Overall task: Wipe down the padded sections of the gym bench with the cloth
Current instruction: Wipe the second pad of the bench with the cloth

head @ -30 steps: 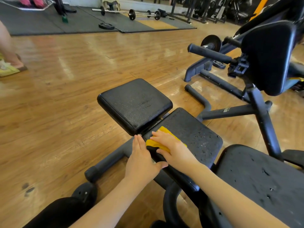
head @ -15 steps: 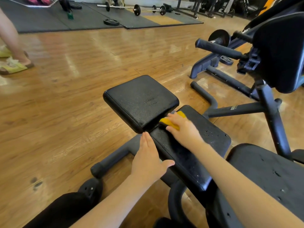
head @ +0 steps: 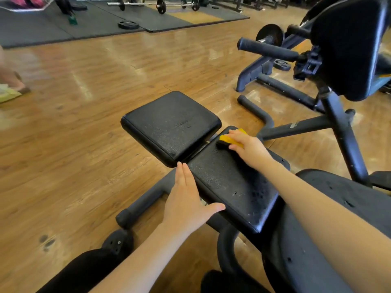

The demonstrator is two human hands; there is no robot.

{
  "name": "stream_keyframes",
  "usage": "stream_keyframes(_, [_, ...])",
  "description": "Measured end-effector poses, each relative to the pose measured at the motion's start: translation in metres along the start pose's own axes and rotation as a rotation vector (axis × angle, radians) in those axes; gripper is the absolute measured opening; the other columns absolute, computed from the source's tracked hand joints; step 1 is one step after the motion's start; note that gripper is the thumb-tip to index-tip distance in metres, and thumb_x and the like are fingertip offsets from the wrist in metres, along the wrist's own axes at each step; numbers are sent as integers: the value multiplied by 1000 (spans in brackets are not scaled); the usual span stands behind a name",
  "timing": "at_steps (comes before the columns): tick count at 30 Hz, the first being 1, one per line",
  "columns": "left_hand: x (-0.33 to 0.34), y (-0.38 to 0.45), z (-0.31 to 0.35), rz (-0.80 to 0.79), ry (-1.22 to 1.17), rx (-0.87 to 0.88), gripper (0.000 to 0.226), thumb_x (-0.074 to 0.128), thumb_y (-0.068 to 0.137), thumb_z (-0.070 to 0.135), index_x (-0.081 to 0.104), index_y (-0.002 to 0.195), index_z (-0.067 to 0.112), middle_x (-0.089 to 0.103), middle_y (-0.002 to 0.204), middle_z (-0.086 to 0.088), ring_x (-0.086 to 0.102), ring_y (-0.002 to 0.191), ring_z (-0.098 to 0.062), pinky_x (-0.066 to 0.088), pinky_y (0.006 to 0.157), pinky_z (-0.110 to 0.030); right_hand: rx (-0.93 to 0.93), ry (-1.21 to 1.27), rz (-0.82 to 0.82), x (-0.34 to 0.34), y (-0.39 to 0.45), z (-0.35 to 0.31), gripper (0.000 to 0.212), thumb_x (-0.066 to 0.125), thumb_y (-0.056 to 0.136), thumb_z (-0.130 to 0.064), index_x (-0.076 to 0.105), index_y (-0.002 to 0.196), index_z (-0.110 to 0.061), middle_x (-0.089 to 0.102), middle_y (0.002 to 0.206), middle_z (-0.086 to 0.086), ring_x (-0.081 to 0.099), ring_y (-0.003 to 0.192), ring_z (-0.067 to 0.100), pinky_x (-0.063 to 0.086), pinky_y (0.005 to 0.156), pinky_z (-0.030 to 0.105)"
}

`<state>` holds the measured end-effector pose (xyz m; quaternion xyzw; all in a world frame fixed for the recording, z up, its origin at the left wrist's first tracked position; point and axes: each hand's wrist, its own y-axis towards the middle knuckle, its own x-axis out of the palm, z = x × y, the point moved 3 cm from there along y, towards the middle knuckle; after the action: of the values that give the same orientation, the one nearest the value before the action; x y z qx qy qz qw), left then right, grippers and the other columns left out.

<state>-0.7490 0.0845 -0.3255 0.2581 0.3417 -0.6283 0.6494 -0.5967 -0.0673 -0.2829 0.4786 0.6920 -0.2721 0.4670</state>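
Two black square pads of the gym bench lie side by side: a left pad (head: 171,125) and a right pad (head: 234,182) that looks wet and speckled. My right hand (head: 249,149) presses a yellow cloth (head: 231,140) flat on the far end of the right pad. Flat and with fingers together, my left hand (head: 186,199) rests against the near left edge of that same pad, thumb on its top. A larger worn black pad (head: 349,210) sits at the near right.
A black frame bar (head: 141,204) sticks out left under the pads. Another machine with a tall black pad (head: 349,45) and a handle stands at right. A barbell (head: 160,5) and a loose plate lie on far mats. A person's foot (head: 12,85) is at left.
My right hand has slid the yellow cloth along the right pad from its near end to its far end. My left hand has stayed at the pad's near left edge.
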Motion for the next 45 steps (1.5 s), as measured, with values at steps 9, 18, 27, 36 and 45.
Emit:
stream_keyframes(9, [8,0,-8,-27,82,7,129,60,67,72,-22,144,8,-23,154,-7,-7,144,-19,17,114,-31,109,86,42,29,-25,-20,46,52,92,-13,40,137,-12,32,150,4,22,142,18,9,112,22])
stream_keyframes(18, [-6,2,-30,-13,73,-28,131,64,65,70,-22,144,12,-21,155,-5,-5,145,-20,22,114,-35,-176,120,-222,59,-86,-69,48,54,90,-12,42,136,-17,33,149,-1,21,142,10,0,101,0])
stream_keyframes(27, [2,-2,-4,-15,90,42,133,61,63,75,-24,143,11,-25,154,-4,-5,145,-19,21,113,-33,111,9,35,-8,-44,25,42,56,89,-10,49,131,-12,41,145,6,31,139,19,16,111,23])
stream_keyframes(36, [5,6,-14,-44,119,-1,133,60,62,76,-21,144,10,-21,155,-6,-1,145,-20,24,112,-33,227,48,53,28,-39,15,43,49,94,-16,43,137,-20,32,151,-1,20,142,17,10,111,24])
stream_keyframes(45, [-5,9,-26,-15,112,-19,136,65,60,72,-19,144,8,-19,155,-9,-2,145,-22,19,114,-34,-94,225,-180,57,-116,-53,43,55,89,-10,50,130,-22,40,140,-13,22,132,-5,4,104,-3])
